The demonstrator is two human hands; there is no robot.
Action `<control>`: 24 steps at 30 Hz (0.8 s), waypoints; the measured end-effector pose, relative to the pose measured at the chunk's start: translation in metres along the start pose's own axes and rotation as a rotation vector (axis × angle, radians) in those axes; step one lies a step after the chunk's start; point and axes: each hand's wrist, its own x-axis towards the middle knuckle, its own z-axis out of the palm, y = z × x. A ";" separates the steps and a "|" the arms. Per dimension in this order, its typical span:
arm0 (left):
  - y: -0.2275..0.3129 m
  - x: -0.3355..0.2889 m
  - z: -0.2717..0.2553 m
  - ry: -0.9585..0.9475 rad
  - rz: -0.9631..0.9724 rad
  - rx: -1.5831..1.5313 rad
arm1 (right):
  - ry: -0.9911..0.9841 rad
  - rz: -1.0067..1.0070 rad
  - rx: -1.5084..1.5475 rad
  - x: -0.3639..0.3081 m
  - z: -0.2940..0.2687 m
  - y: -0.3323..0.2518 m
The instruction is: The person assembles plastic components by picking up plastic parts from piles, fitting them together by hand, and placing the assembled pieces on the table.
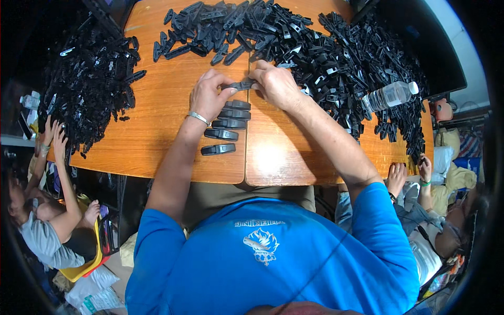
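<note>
Above the table's middle seam, my left hand (209, 94) and my right hand (276, 86) pinch the two ends of one long black plastic piece (240, 85). Its exact kind I cannot make out, and my fingertips cover both its ends. Just nearer to me lies a column of several similar black pieces, rounded and slightly curved; the nearest of them is a black plastic piece (218, 149) lying a little apart from the others. A metal bracelet (199, 117) circles my left wrist.
Loose black parts form a heap (220, 26) at the back, one (315, 63) on the right and another (89, 89) on the left of the wooden table (163, 113). A plastic bottle (388, 96) lies on the right heap. Other people's hands rest at both table edges.
</note>
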 end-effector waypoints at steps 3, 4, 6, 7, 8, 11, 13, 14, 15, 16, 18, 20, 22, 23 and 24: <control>-0.004 0.000 0.005 0.000 -0.015 -0.001 | -0.082 -0.120 -0.016 0.019 0.009 -0.013; -0.007 0.002 0.006 0.009 -0.013 -0.008 | -0.129 -0.107 -0.022 0.023 0.006 -0.017; -0.004 0.002 0.003 -0.001 -0.010 -0.014 | -0.122 -0.076 -0.014 0.023 0.011 -0.016; -0.002 0.003 0.001 -0.012 -0.016 -0.018 | -0.116 -0.073 -0.020 0.021 0.010 -0.014; -0.002 0.003 -0.004 -0.013 -0.012 -0.017 | -0.097 -0.068 0.056 0.016 0.011 -0.015; -0.010 0.006 -0.029 -0.292 0.026 -0.079 | -0.083 -0.072 0.202 -0.002 0.011 -0.015; -0.013 0.007 -0.044 -0.375 -0.001 -0.185 | -0.086 -0.049 0.297 -0.016 0.003 -0.015; -0.011 0.010 -0.049 -0.444 -0.033 -0.287 | -0.079 -0.054 0.293 -0.019 -0.001 -0.007; -0.008 0.013 -0.048 -0.397 -0.170 -0.334 | 0.000 0.009 0.222 -0.023 -0.003 0.001; -0.008 0.017 -0.041 -0.388 -0.166 -0.329 | 0.079 0.071 0.152 -0.026 -0.004 0.008; -0.007 0.035 -0.027 -0.014 -0.084 -0.180 | 0.119 0.174 0.024 -0.015 -0.014 0.011; 0.008 0.056 -0.012 0.039 -0.131 0.086 | 0.091 0.160 -0.066 -0.011 -0.012 0.017; 0.007 0.067 0.004 0.103 -0.045 0.274 | 0.012 0.154 -0.095 -0.005 -0.006 0.017; 0.011 0.067 0.007 0.103 -0.045 0.276 | -0.074 0.167 -0.128 -0.004 -0.006 0.019; 0.014 0.067 0.010 0.131 -0.036 0.299 | -0.075 0.168 -0.126 -0.006 -0.005 0.020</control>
